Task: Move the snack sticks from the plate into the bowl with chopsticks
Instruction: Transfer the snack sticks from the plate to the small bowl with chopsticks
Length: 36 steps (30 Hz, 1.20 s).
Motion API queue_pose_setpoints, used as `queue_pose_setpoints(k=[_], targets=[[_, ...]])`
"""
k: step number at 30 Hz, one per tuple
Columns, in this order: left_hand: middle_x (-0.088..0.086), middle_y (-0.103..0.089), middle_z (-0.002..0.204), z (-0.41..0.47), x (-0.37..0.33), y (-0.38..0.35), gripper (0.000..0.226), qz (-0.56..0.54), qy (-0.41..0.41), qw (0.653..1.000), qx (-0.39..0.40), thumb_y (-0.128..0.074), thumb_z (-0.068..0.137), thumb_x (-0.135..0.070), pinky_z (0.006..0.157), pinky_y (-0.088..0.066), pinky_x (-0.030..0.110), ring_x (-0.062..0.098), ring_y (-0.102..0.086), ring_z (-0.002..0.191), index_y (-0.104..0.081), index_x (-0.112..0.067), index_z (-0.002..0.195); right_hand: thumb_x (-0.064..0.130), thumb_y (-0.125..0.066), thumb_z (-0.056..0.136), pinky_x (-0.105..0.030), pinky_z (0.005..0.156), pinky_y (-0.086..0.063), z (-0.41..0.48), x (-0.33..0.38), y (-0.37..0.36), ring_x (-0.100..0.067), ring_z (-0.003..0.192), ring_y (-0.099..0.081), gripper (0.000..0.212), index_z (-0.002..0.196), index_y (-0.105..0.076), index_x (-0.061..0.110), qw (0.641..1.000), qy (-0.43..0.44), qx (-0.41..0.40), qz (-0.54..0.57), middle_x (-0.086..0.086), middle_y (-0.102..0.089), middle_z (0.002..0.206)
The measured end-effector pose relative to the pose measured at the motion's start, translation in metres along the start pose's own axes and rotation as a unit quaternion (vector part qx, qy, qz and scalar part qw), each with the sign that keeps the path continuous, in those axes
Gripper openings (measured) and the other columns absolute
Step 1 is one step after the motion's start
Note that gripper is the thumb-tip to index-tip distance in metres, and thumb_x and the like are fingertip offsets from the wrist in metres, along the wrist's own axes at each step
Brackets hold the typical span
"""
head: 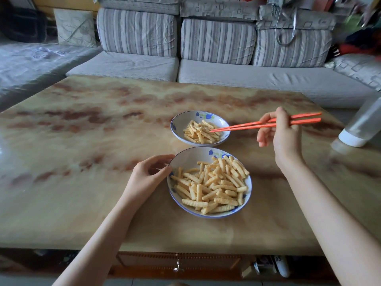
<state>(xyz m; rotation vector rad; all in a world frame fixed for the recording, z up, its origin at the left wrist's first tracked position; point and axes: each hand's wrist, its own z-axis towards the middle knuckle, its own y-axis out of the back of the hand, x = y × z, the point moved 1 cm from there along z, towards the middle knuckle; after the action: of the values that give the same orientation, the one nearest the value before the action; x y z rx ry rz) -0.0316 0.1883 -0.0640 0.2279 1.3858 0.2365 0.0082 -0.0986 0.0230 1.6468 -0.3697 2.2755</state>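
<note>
Hardly any writing can be read here. A white object [281, 266] under the table edge bears a dark handwritten mark, perhaps "DS" or "05". Faint print on the grey cover [41, 55] at far left is illegible.

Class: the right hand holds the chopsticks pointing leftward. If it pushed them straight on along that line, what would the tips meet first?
The chopsticks in the right hand already hover at the snack sticks in the far dish; they would probably meet those first, though height is unclear.
</note>
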Motion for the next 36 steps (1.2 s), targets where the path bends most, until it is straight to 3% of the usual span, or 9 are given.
queue_pose_setpoints(k=[7, 17, 26, 36], targets=[[-0.010, -0.074, 0.099, -0.001, -0.001, 0.000, 0.033, 0.003, -0.001, 1.000, 0.000, -0.060, 0.074, -0.026, 0.092, -0.054, 0.034, 0.014, -0.069, 0.095, -0.073, -0.030, 0.104, 0.025, -0.031, 0.103, -0.018, 0.035, -0.028, -0.018, 0.030, 0.027, -0.020, 0.028, -0.038, 0.045, 0.067, -0.053, 0.008, 0.996, 0.011, 0.080, -0.036, -0.006, -0.050, 0.037], [-0.010, -0.074, 0.099, -0.002, -0.002, 0.000, 0.032, 0.002, 0.000, 1.000, 0.002, -0.061, 0.074, -0.027, 0.092, -0.054, 0.033, 0.013, -0.069, 0.095, -0.073, -0.031, 0.104, 0.026, -0.031, 0.104, -0.014, 0.035, -0.027, -0.038, 0.029, 0.044, -0.020, 0.029, -0.040, 0.044, 0.070, -0.052, 0.006, 0.992, -0.030, 0.106, -0.061, -0.010, -0.049, 0.038], [-0.009, -0.074, 0.098, -0.002, -0.003, 0.000, 0.032, 0.004, -0.004, 1.000, 0.002, -0.061, 0.073, -0.028, 0.090, -0.053, 0.027, 0.013, -0.069, 0.094, -0.073, -0.032, 0.103, 0.025, -0.031, 0.102, -0.020, 0.035, -0.030, -0.037, 0.021, 0.040, -0.021, 0.030, -0.039, 0.044, 0.068, -0.052, 0.007, 0.998, -0.041, 0.044, -0.002, -0.009, -0.049, 0.037], [-0.011, -0.074, 0.099, -0.001, -0.001, 0.000, 0.041, 0.003, -0.006, 1.000, 0.004, -0.059, 0.066, -0.043, 0.092, -0.054, 0.033, 0.011, -0.069, 0.095, -0.073, -0.033, 0.103, 0.023, -0.030, 0.102, -0.024, 0.038, -0.031, -0.006, 0.020, 0.008, -0.019, 0.029, -0.042, 0.043, 0.066, -0.051, 0.010, 0.999, 0.001, -0.023, 0.042, -0.004, -0.050, 0.036]])
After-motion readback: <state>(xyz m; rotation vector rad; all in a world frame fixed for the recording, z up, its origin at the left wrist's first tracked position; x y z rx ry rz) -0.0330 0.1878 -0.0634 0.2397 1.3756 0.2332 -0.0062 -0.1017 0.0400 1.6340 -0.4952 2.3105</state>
